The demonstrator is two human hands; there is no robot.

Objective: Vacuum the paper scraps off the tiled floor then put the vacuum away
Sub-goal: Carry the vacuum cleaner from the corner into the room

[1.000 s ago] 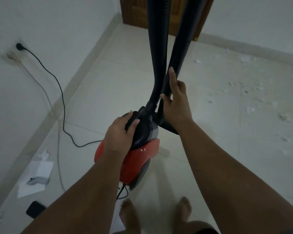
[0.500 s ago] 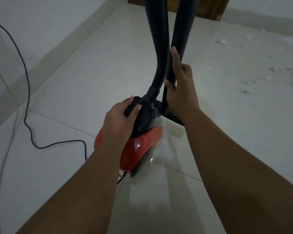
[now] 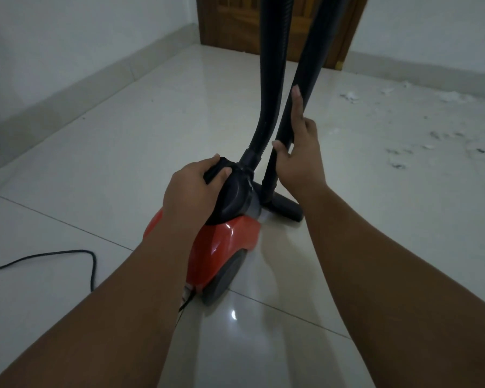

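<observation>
Glossy red plastic vacuum body [image 3: 221,247], ribbed black hose [image 3: 273,65], shiny tiled floor [image 3: 123,152], wooden door [image 3: 233,21].

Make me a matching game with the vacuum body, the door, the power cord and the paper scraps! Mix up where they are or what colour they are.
Things:
1. vacuum body
2. door
3. power cord
4. paper scraps

Clues:
A. brown wood, at the far wall
B. scattered on the tiles at the right
C. red, under the left hand
D. thin and black, trailing on the floor at the left

Pairs: 1-C, 2-A, 3-D, 4-B
</observation>
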